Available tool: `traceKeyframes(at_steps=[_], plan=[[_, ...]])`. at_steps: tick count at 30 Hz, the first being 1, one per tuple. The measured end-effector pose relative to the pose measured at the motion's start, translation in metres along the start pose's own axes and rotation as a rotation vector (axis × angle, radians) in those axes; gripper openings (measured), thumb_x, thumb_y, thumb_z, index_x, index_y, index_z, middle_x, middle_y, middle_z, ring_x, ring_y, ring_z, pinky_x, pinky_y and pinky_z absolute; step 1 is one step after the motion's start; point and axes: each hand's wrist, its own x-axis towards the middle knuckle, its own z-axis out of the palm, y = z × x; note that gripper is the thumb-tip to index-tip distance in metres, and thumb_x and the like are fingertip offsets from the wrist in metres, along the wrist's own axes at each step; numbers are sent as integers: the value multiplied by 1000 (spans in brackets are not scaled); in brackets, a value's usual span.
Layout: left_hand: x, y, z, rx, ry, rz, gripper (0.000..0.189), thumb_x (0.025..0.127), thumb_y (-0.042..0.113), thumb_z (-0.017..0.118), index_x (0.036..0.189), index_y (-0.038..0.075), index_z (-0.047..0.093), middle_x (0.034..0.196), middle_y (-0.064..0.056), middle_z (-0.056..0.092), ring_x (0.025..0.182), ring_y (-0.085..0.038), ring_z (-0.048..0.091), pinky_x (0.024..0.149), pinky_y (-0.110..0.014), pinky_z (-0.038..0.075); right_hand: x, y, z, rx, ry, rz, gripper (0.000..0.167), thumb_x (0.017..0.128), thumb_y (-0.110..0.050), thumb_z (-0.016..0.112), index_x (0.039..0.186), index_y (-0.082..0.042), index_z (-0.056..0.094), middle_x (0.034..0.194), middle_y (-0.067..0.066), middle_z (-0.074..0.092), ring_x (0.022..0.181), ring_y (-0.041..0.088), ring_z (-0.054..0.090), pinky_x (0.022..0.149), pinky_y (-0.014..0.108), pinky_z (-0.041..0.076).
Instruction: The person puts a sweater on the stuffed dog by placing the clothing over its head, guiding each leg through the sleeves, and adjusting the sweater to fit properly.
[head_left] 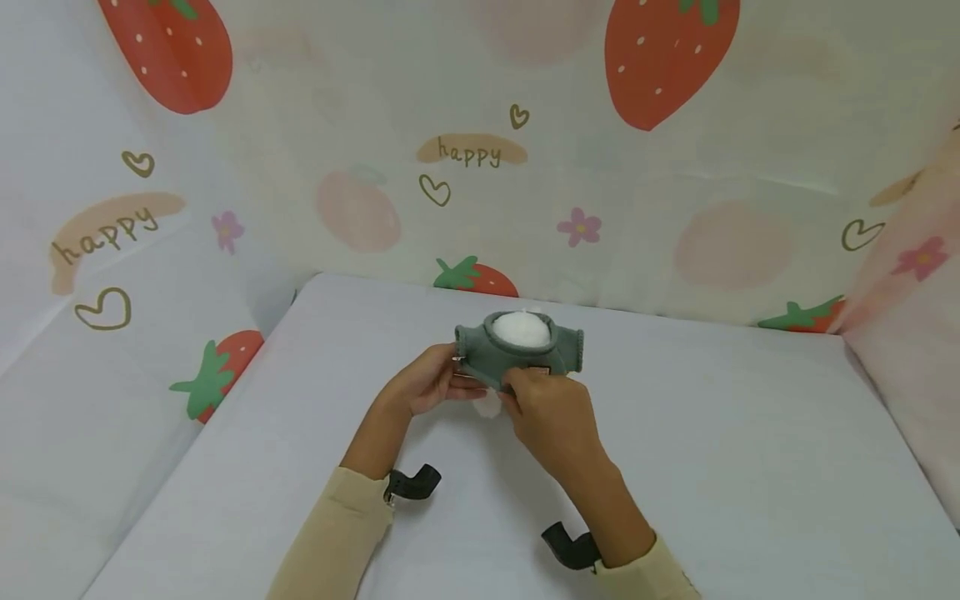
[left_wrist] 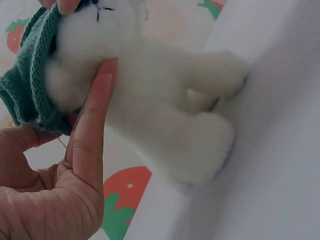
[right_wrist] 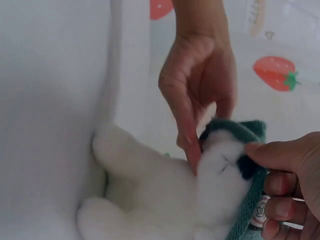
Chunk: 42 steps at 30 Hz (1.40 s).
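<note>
A white plush toy (left_wrist: 160, 95) with a dark nose and stitched mouth stands with its legs down at the table. Around its head sits a green knitted sweater (head_left: 480, 358), its short sleeves sticking out to both sides. White plush shows through the neck opening on top. My left hand (head_left: 431, 379) holds the toy from the left, fingers stretched along its body below the face and the thumb up by the sweater. With thumb and fingers, my right hand (right_wrist: 295, 175) pinches the sweater's front hem beside the nose. A small label (right_wrist: 259, 212) shows on the knit there.
The white tabletop (head_left: 712, 467) spreads around the hands. Behind it hangs a pale cloth backdrop (head_left: 285, 125) printed with strawberries, hearts and flowers, which also covers the sides. A black curved mount (head_left: 416, 483) projects from the left wrist, another (head_left: 570, 547) from the right.
</note>
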Motion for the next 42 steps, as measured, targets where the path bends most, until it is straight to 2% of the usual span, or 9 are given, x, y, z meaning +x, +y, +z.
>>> traceKeyframes(at_steps=[2, 5, 10, 14, 18, 24, 29, 34, 42], plan=[[0, -1, 1, -10, 15, 10, 49, 111, 26, 36, 140, -12, 47, 106, -22, 73, 85, -21, 75, 85, -44, 58, -2, -5, 3, 2, -18, 6, 20, 79, -10, 88, 81, -7, 69, 69, 4, 67, 53, 16, 61, 48, 30, 50], [2, -2, 3, -35, 40, 21, 42, 111, 23, 36, 129, -10, 56, 88, -13, 75, 80, -18, 75, 75, -36, 61, -5, -12, 5, -2, -102, 15, 23, 78, -10, 88, 73, -10, 66, 62, 0, 62, 50, 12, 54, 45, 28, 45], [4, -5, 5, -52, 82, 25, 36, 111, 20, 36, 115, -3, 63, 82, -9, 74, 76, -18, 75, 69, -34, 61, -5, -13, 5, 53, -271, 70, 22, 80, -13, 86, 68, -14, 68, 59, -5, 58, 51, 7, 48, 45, 24, 40], [6, -6, 5, -21, 81, 31, 35, 111, 23, 38, 122, -1, 62, 92, -9, 74, 79, -20, 75, 75, -42, 61, -2, 3, -8, 309, -438, 175, 12, 89, -20, 80, 79, -16, 74, 63, -10, 60, 58, 5, 52, 51, 24, 44], [6, -7, 3, 9, 32, 34, 36, 111, 21, 38, 128, -2, 59, 99, -10, 72, 82, -22, 74, 82, -48, 59, -3, 31, -27, 569, -565, 365, 19, 98, -17, 68, 81, -12, 74, 61, -6, 61, 55, 13, 59, 53, 30, 49], [5, -9, 0, 61, -52, 43, 39, 112, 15, 37, 138, -10, 51, 101, -10, 73, 84, -20, 75, 86, -45, 58, -6, 58, -23, 746, -548, 650, 30, 102, -23, 59, 89, 0, 75, 63, 7, 69, 54, 23, 67, 56, 36, 57], [6, -10, 0, 71, -89, 69, 41, 111, 11, 41, 147, -8, 43, 108, -9, 73, 90, -20, 75, 91, -48, 56, -5, 67, -18, 916, -515, 830, 41, 101, -33, 62, 109, 7, 70, 74, 15, 73, 60, 23, 69, 63, 38, 60], [8, -10, -1, 92, -104, 77, 39, 108, 2, 40, 145, -9, 45, 110, -10, 72, 91, -23, 74, 93, -49, 54, -6, 76, -14, 1033, -506, 895, 42, 101, -29, 59, 122, 8, 57, 81, 15, 73, 65, 22, 68, 66, 39, 60], [5, -9, 0, 191, -92, 98, 31, 106, 6, 46, 132, -8, 55, 95, -10, 74, 84, -22, 74, 85, -43, 59, -13, 92, 1, 1342, -408, 992, 26, 105, -20, 48, 108, 3, 60, 80, 7, 68, 64, 15, 64, 63, 29, 56]])
